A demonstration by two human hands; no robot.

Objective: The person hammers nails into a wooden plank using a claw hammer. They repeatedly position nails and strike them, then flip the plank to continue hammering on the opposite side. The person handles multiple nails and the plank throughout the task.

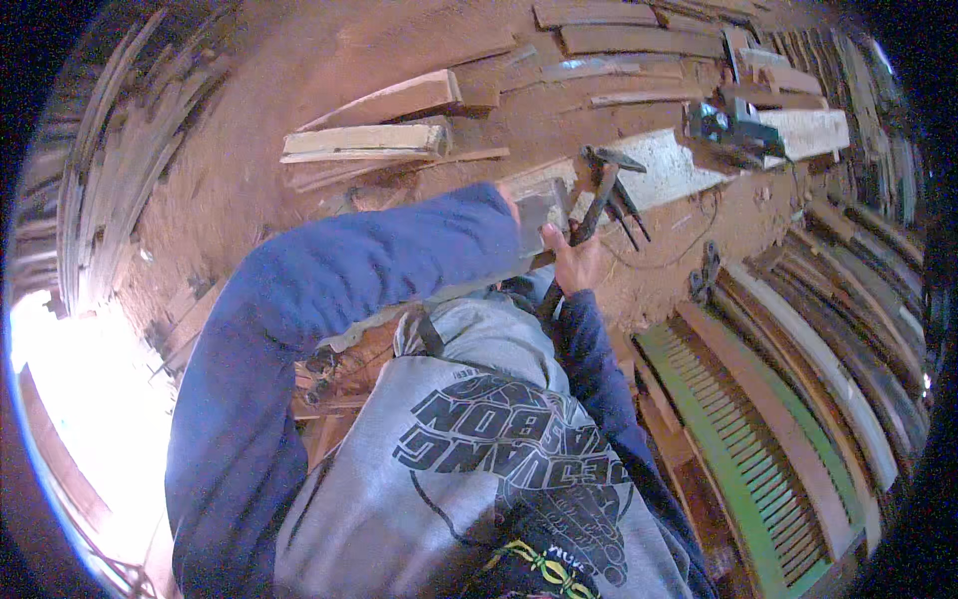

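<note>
My right hand point(578, 264) is closed around the handle of a hammer point(598, 205), whose metal head points away from me. Its thumb lies beside a greyish flat-faced piece point(542, 212); whether that is wood or metal I cannot tell. From the left, my blue-sleeved arm reaches across to the same piece. Only a sliver of my left hand point(511, 204) shows past the cuff, and its fingers are hidden. Just right of the hammer, a dark tool with two prongs point(632, 216) lies by a pale, worn board point(671, 170).
Two thick wood blocks point(364, 142) lie beyond my left arm. A dark power tool point(736, 130) with a cord sits at the far right. Planks point(639, 40) cover the back, and long strips point(100, 160) lean at left. A green slatted panel point(714, 449) stands at right.
</note>
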